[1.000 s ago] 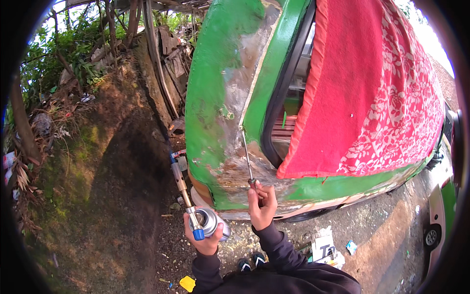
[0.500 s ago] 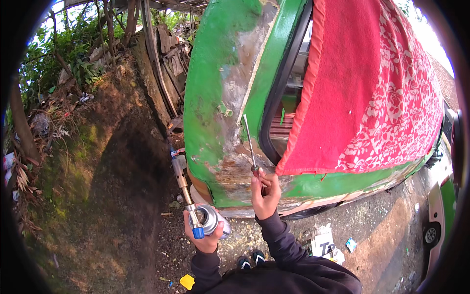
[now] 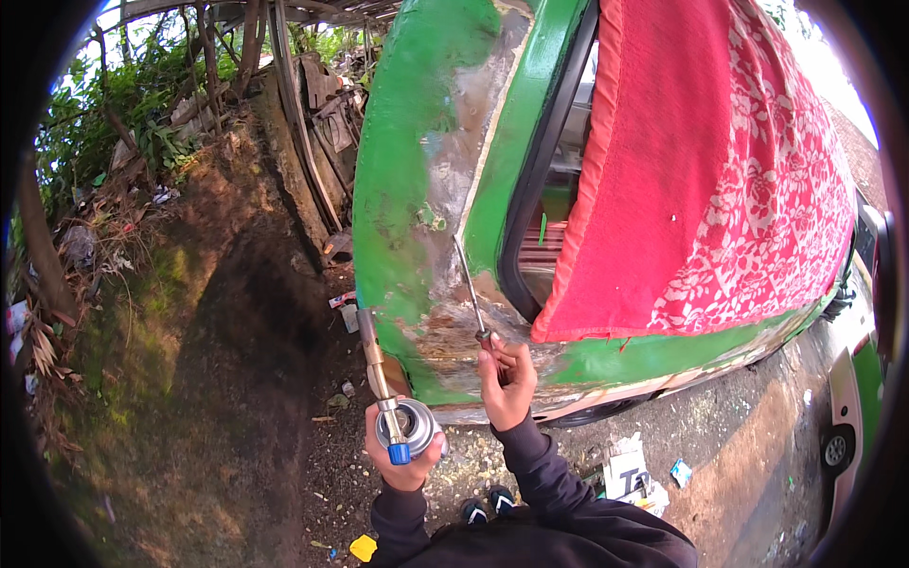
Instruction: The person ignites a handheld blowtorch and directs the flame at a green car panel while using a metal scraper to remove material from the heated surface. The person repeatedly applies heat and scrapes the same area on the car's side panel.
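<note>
My left hand (image 3: pixel 405 462) is closed around a blowtorch (image 3: pixel 379 371), a brass and steel nozzle with a blue knob on a gas canister (image 3: pixel 418 428). Its nozzle points away from me, beside the lower left edge of the green vehicle body (image 3: pixel 393 199). In my right hand (image 3: pixel 508 383), the fingers pinch the dark handle of a screwdriver (image 3: pixel 472 292). The thin metal shaft slants up and left over a scraped grey and brown strip of the bodywork. Its tip is at the lower end of a pale seam (image 3: pixel 488 151); contact is hard to tell.
A red floral cloth (image 3: pixel 663 189) covers much of the vehicle window (image 3: pixel 549 218). To the left rises an earthen bank (image 3: pixel 170 379) with plants and wooden posts. Printed paper (image 3: pixel 625 473) and a yellow scrap (image 3: pixel 363 547) lie on the ground. Another green vehicle (image 3: pixel 857 407) stands at right.
The blowtorch has turned, its nozzle swinging right toward the vehicle body and nearer to me. My right hand has shifted slightly left, and the screwdriver tip sits lower and further left.
</note>
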Action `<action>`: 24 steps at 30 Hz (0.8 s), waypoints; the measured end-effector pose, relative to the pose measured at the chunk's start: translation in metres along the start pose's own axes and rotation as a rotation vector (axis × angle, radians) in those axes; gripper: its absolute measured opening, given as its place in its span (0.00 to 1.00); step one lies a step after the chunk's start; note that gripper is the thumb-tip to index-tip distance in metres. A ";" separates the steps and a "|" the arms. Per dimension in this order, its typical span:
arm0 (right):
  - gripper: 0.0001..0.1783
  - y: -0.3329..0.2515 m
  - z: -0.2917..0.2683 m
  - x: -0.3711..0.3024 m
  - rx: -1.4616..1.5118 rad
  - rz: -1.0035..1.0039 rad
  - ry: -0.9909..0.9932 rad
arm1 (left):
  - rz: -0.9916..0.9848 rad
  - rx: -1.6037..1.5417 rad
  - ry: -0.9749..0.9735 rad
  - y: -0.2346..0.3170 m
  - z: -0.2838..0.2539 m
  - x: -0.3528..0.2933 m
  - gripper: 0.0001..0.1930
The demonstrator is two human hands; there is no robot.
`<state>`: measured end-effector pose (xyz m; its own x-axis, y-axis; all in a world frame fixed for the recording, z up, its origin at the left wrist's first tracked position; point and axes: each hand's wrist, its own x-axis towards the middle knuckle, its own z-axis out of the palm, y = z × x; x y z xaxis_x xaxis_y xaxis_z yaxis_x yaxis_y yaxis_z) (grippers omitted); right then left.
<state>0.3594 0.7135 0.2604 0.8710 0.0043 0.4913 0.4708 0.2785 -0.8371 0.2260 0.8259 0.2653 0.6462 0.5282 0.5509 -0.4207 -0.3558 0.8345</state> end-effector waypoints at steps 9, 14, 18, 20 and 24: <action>0.08 0.004 -0.006 -0.027 -0.007 0.085 0.011 | -0.061 -0.014 -0.150 0.016 0.000 0.008 0.33; 0.07 -0.003 -0.007 -0.028 0.019 0.088 0.016 | -0.102 -0.045 -0.219 0.024 0.008 0.017 0.33; 0.08 -0.005 -0.002 -0.015 -0.072 -0.016 -0.008 | -0.069 -0.033 -0.257 0.023 0.015 0.022 0.33; 0.08 -0.001 0.000 -0.010 -0.100 -0.042 -0.009 | -0.068 -0.035 -0.264 0.023 0.017 0.022 0.33; 0.08 -0.004 -0.003 -0.017 -0.101 -0.044 0.014 | -0.059 -0.019 -0.272 0.018 0.015 0.020 0.33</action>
<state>0.3432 0.7095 0.2550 0.8507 -0.0196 0.5253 0.5198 0.1802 -0.8350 0.2409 0.8182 0.2914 0.8162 0.3200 0.4811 -0.3873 -0.3150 0.8665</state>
